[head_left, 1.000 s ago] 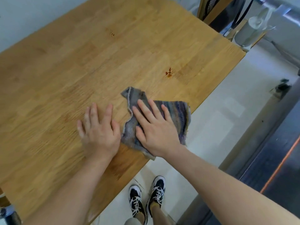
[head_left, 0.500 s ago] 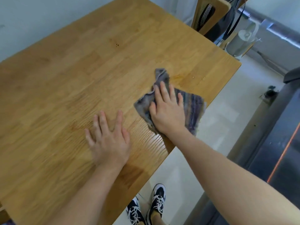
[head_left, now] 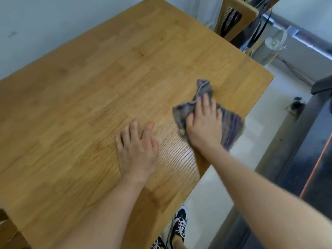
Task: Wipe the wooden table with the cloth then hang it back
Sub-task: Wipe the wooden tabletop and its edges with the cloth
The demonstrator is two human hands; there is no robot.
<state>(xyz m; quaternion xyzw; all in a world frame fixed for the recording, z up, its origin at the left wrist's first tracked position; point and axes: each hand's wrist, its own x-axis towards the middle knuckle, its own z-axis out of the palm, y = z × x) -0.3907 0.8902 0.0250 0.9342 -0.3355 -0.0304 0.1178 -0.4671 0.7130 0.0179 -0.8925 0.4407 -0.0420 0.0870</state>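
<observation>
The crumpled grey and purple striped cloth (head_left: 231,125) lies near the right edge of the light wooden table (head_left: 89,97), partly overhanging it. The right hand (head_left: 203,126) presses flat on it, fingers spread. The left hand (head_left: 136,150) rests open-palmed on bare wood beside it, holding nothing.

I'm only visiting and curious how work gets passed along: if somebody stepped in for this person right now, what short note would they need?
Right hand: flat on the cloth, pressing it to the wooden table near the right-hand edge; part of the cloth hangs over that edge.
Left hand: open, palm down on the bare wood beside it, holding nothing.
Done: wiping is under way; a shiny patch near the hands may be damp, though that is hard to tell.
Left: a small dark spot farther up the table is untouched. Wipe the rest of the top, then hang the cloth back; its hanging place is not in view.
</observation>
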